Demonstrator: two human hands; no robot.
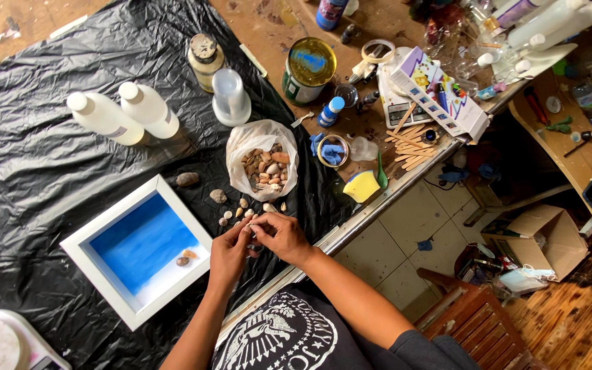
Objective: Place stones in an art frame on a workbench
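My left hand (228,250) and my right hand (281,235) meet over the table's near edge, fingertips pinched together on a small pale shell (250,230). Just beyond them several loose shells (244,207) lie on the black plastic sheet (49,157). A clear plastic bag of shells (262,159) stands open behind those. To the left sits a white square frame (135,250) with a blue-to-white painted inside, and two small shells (187,257) rest in its pale lower corner.
Two white squeeze bottles (123,113), a clear cup (230,97) and a jar (205,60) stand at the back. A paint tin (308,68), tape roll, wooden sticks (409,142), a marker box (440,92) and a yellow sponge (362,186) crowd the right. The table edge runs diagonally beside my arms.
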